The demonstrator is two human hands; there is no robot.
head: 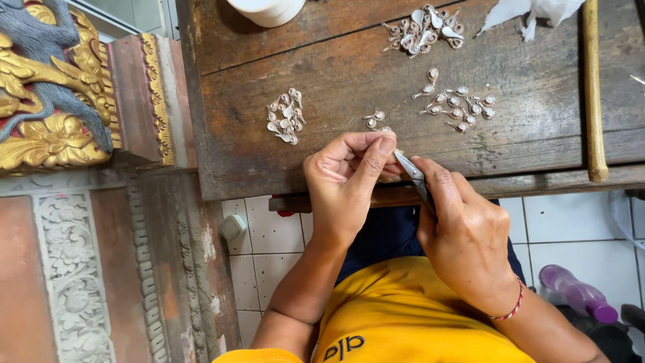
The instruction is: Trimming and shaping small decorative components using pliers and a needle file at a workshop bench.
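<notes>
My left hand (346, 178) pinches something tiny between thumb and forefinger at the near edge of a dark wooden table (336, 74); the piece itself is hidden by the fingertips. Slim metal pliers (414, 176) sit in my right hand (463, 232), their tips meeting the left fingertips. Small silver ornaments lie on the table beyond the hands: a cluster (285, 115) at left, a pair (374, 119) just above my left hand, a scattered group (458, 107) at right, and a heap (423, 28) at the far edge.
A white cup (267, 10) and crumpled white paper (531, 12) lie at the table's far side. A wooden stick (592, 87) runs along the right. Carved gold-and-red stonework (60, 87) stands left. A purple bottle (578, 293) lies on the tiled floor.
</notes>
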